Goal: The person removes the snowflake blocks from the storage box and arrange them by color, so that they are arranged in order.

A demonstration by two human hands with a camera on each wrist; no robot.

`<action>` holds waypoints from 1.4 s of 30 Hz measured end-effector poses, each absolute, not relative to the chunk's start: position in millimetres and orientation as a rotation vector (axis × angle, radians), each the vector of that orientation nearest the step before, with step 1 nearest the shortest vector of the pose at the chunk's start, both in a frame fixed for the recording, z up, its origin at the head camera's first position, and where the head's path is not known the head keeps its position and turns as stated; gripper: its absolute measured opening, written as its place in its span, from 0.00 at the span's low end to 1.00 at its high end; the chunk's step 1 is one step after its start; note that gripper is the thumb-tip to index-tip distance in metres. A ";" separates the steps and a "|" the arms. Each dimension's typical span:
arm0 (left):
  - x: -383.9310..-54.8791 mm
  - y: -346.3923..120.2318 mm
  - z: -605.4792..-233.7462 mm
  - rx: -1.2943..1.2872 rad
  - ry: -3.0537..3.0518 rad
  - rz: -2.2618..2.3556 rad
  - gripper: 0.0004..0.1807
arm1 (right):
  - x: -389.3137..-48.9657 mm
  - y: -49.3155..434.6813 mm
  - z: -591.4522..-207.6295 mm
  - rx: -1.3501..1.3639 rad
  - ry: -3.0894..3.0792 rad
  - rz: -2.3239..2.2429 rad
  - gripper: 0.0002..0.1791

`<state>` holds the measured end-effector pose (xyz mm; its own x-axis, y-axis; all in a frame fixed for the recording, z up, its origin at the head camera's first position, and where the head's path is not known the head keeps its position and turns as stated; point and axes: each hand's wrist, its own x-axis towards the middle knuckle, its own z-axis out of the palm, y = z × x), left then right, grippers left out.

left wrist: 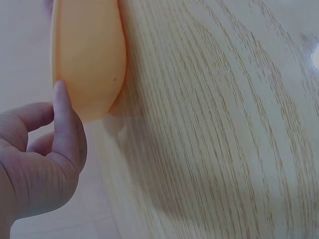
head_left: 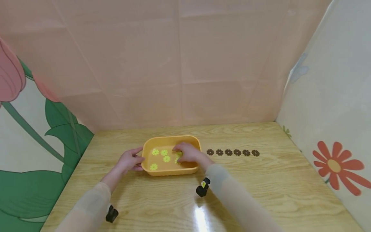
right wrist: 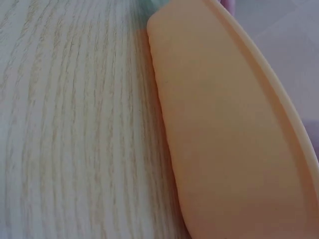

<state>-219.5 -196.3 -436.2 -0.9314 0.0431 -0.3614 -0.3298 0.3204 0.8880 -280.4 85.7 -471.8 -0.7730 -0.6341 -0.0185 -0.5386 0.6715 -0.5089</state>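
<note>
The orange tray [head_left: 171,172] sits on the wooden table [head_left: 156,199], in the middle toward the far side. The left hand [head_left: 129,160] pinches the tray's left edge. The right hand [head_left: 187,152] reaches into the right part of the tray, by some yellow flowers [head_left: 166,159]. I cannot tell if its fingers hold one. Six brown flowers [head_left: 228,152] make a row just right of the tray.
</note>
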 end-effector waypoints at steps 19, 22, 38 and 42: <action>-217.4 -196.4 -433.9 -0.242 2.262 1.661 0.35 | -280.7 79.2 -479.5 -0.897 2.687 -0.719 0.16; -218.0 -196.3 -434.5 -0.247 2.263 1.662 0.34 | -281.6 78.6 -479.5 -0.865 2.680 -0.740 0.15; -217.2 -196.4 -435.4 -0.242 2.264 1.676 0.34 | -285.4 72.7 -480.6 -0.869 2.769 -0.718 0.10; -217.8 -196.1 -435.9 -0.245 2.267 1.672 0.34 | -283.8 72.8 -480.0 -0.839 2.796 -0.725 0.11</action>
